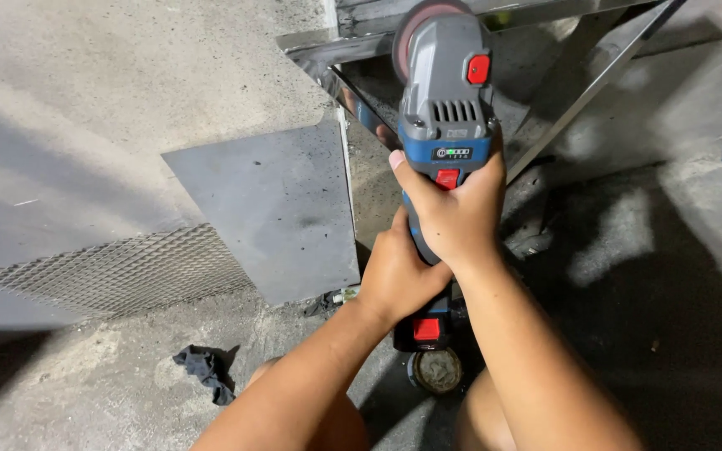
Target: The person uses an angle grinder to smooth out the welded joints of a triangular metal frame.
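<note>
Concrete floor (85, 92) bearing a flat grey steel sheet (277, 209), a strip of expanded mesh (119, 271) and a shiny angle-iron frame (353, 100), grinding apparently unfinished, where the cordless blue-grey angle grinder (444, 92), disc at the far frame corner, is clenched by right hand (453, 209) and left hand (399, 276).

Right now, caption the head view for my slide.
Both hands, left hand and right hand, grip a cordless angle grinder at a metal frame.
</note>
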